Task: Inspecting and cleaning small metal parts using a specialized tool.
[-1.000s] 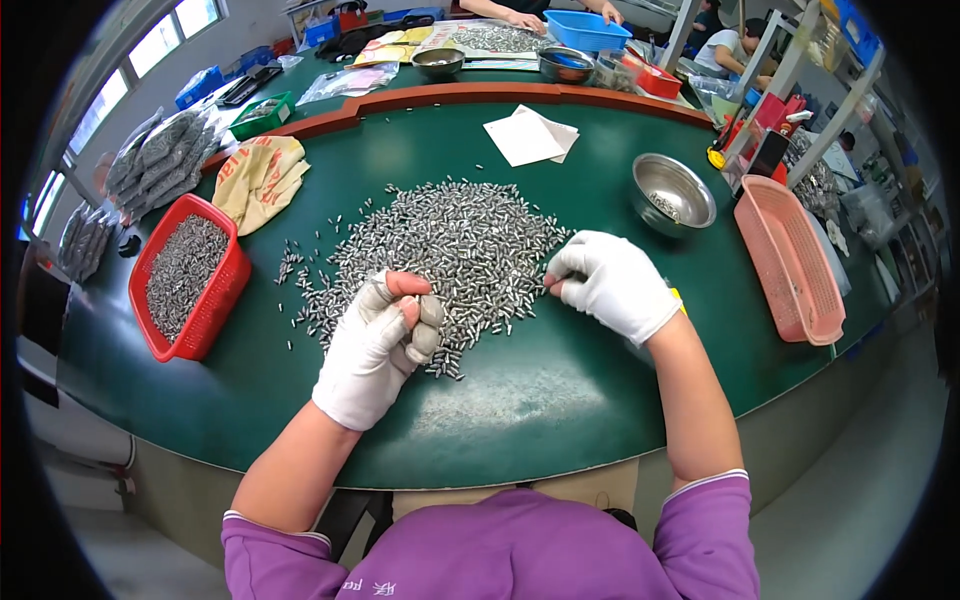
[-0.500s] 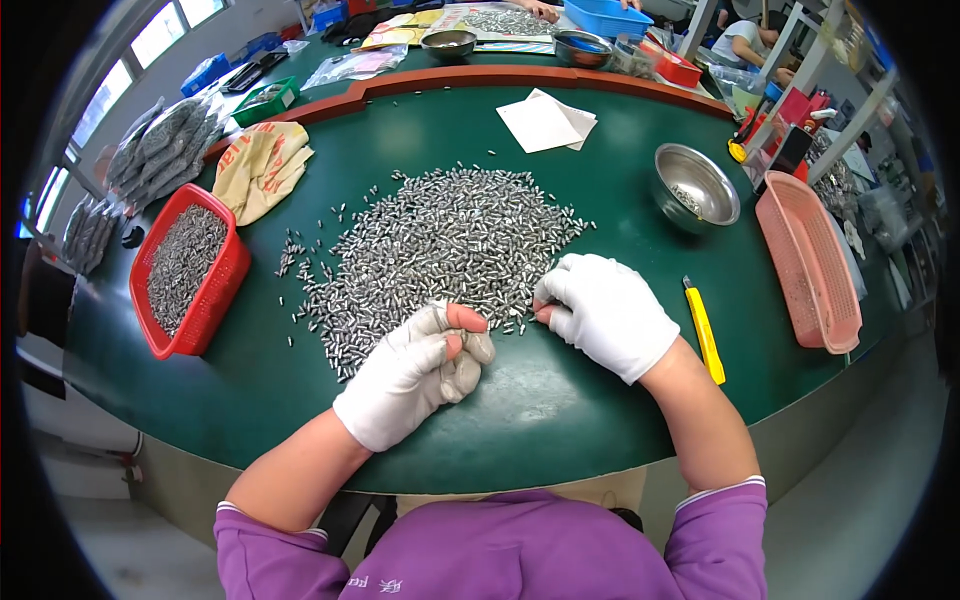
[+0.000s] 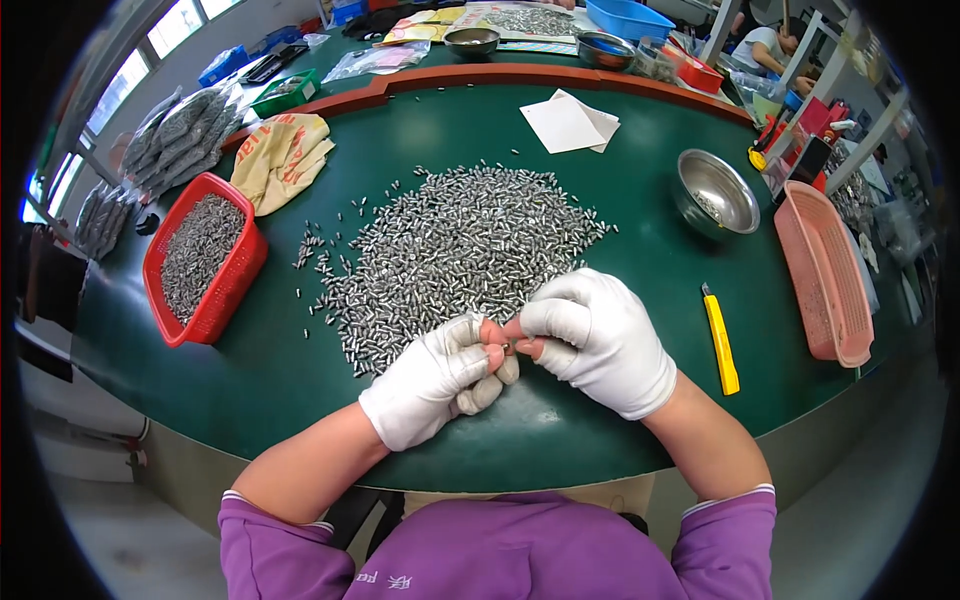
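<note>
A broad heap of small silvery metal pieces (image 3: 470, 230), each short and rounded, lies on the green tabletop (image 3: 560, 430). At its near edge my two hands meet, both in white gloves with bare thumb and finger tips. My left hand (image 3: 435, 380) is closed in a pinch, a tiny metal piece (image 3: 506, 348) showing between its thumb and forefinger. My right hand (image 3: 600, 345) pinches too, its fingertips right against that piece; whether it also grips something is hidden.
On the left, a red basket (image 3: 255, 255) holds more metal pieces beside a cream cloth bag (image 3: 285, 160). A steel bowl (image 3: 735, 205), a yellow cutter knife (image 3: 720, 345) and a pink basket (image 3: 825, 280) are at right. White papers (image 3: 565, 122) lie behind the heap.
My right hand has come away from the heap's edge to my left hand, and their fingertips now meet. The whole view has shifted slightly.
</note>
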{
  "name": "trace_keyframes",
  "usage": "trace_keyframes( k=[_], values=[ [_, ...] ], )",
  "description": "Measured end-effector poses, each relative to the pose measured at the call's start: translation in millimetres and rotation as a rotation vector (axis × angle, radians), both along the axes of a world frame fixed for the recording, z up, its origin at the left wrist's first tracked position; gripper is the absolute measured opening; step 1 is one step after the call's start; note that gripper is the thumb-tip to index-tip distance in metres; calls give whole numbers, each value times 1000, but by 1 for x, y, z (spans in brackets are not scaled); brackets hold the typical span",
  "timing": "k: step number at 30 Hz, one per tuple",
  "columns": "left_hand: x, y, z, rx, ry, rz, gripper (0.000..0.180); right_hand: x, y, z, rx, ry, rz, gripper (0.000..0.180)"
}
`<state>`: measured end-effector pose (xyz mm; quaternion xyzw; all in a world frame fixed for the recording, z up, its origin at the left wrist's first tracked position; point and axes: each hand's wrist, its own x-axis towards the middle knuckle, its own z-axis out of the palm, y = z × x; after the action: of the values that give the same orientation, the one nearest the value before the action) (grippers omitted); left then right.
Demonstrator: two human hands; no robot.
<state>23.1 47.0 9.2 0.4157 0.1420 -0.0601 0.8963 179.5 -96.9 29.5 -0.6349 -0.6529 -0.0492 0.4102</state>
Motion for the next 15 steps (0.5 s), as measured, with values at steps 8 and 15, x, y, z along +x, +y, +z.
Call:
trace_keyframes(
  k=[8,15],
  values=[
    [-1,-1,2,-72,18,59,19,1,-1,0,37,-75,56,22],
    [1,4,-2,-74,-92,0,17,10,-2,1,-82,-113,-173,10]
  ],
)
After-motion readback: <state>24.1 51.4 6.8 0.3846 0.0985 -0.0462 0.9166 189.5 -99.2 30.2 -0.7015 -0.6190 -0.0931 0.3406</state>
